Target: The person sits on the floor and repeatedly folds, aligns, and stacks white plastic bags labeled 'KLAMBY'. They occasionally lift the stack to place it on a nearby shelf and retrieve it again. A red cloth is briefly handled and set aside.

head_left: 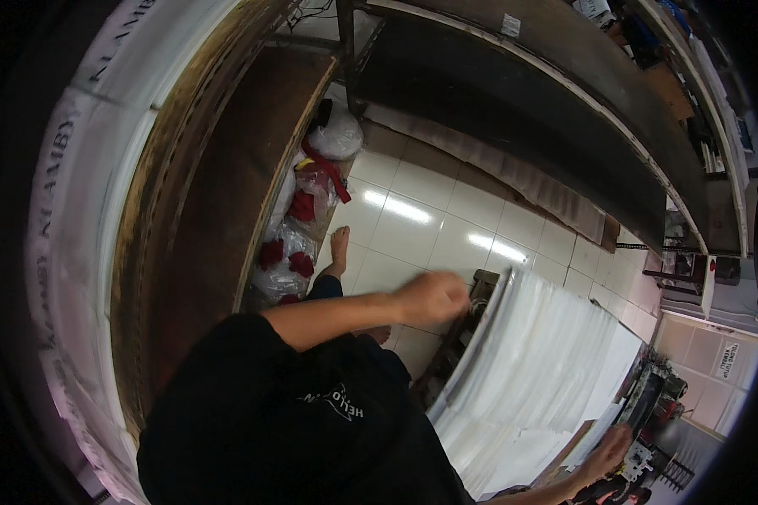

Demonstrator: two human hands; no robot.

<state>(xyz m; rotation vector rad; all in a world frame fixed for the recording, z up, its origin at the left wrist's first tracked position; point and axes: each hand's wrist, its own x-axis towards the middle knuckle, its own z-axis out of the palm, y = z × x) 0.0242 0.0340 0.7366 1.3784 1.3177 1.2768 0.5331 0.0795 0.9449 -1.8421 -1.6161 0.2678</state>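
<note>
A thick layered stack of white, partly see-through sheets [531, 362] lies on a wooden support in front of me, its surface glossy and streaked. My left hand [434, 296] hovers just off the stack's left corner, its fingers curled in and slightly blurred. Whether anything is inside those fingers is hidden. Beyond the opposite side of the stack is my right hand [608, 453], near some loose white paper [588, 433]. Its fingers look bent, but their grip is too small and blurred to make out.
Clear plastic bags [299, 244] with red items lie on the floor beneath a brown wooden shelf [219, 168] at left. A long dark table [505, 109] crosses the far side. White floor tiles [408, 236] lie between. A machine [653, 396] stands at right.
</note>
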